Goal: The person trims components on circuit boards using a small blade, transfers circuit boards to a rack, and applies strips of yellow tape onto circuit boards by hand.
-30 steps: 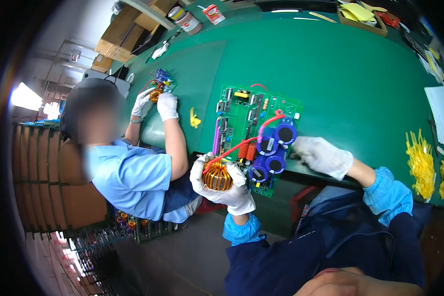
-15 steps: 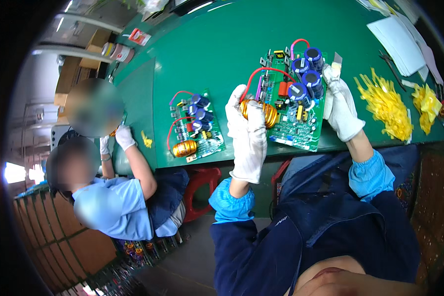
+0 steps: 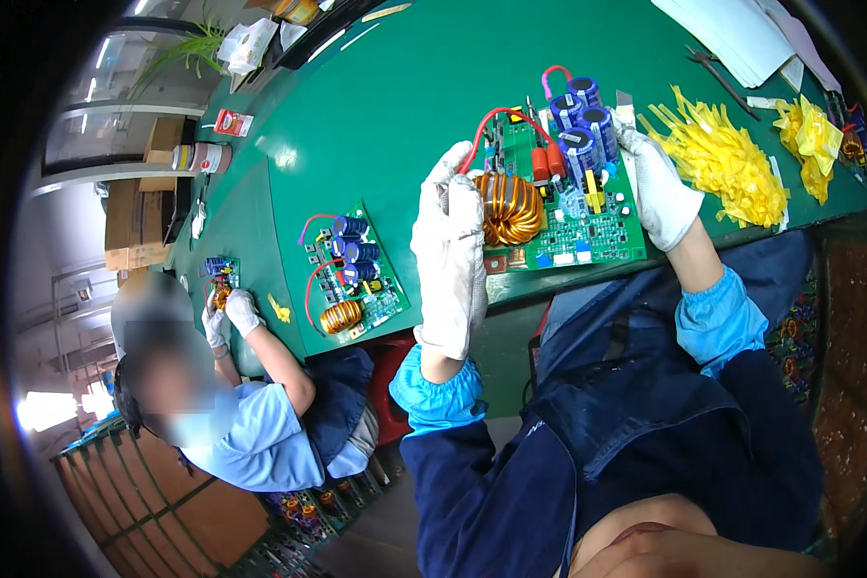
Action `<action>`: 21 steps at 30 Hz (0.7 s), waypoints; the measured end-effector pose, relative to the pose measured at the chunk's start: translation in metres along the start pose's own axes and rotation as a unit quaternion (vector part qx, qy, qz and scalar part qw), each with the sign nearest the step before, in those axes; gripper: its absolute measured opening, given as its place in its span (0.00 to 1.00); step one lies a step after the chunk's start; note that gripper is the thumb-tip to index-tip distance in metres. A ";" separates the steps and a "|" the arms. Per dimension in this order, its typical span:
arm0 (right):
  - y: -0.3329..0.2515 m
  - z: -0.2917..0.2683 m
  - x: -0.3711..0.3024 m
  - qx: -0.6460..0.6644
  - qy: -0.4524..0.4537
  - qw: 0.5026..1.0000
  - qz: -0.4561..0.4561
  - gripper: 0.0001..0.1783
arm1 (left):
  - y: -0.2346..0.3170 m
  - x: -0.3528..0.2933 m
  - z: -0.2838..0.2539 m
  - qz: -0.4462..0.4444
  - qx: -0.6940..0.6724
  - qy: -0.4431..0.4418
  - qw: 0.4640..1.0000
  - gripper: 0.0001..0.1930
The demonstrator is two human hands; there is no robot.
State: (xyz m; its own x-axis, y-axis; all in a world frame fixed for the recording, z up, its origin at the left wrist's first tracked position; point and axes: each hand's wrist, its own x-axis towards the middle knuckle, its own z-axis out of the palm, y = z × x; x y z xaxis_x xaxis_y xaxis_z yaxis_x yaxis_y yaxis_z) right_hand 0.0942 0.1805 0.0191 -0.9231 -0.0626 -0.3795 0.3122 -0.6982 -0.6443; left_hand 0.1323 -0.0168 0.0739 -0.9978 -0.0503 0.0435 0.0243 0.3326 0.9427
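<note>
Between my two white-gloved hands is a green circuit board (image 3: 602, 241), tilted over the table's near edge. My left hand (image 3: 450, 255) grips its left side, fingers beside a large copper-wound toroid coil (image 3: 511, 209). My right hand (image 3: 663, 188) is closed on the right edge, next to several blue cylindrical capacitors (image 3: 580, 149). A small pale flat piece (image 3: 625, 106) shows by the right fingertips; whether they hold it I cannot tell. Red parts (image 3: 546, 161) and a looping red wire (image 3: 496, 118) stand up from the board. The glove hides part of the board's left side.
A similar board (image 3: 380, 294) lies on the green table (image 3: 395, 116) to the left. Yellow strips (image 3: 718, 164) are heaped at right, near cutting pliers (image 3: 718, 75) and white paper sheets (image 3: 742, 43). At far left a co-worker's gloved hands (image 3: 241, 313) handle another board.
The board has tilted and turned in my hands, so its coil and front edge face me more. Both hands still hold it. The whole view has shifted a little.
</note>
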 end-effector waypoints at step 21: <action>-0.001 -0.061 -0.022 -0.091 -0.124 0.988 0.008 0.16 | 0.016 0.027 0.017 -0.035 -0.162 -0.014 0.986 0.19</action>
State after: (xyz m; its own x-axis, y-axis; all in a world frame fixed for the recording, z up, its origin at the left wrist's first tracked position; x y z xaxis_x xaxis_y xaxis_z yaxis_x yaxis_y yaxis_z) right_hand 0.1276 0.2255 -0.0125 -0.9373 -0.2608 -0.2310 0.3416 -0.5578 -0.7564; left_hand 0.1051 0.0037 0.0846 -0.9989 -0.0358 -0.0310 -0.0314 0.0101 0.9995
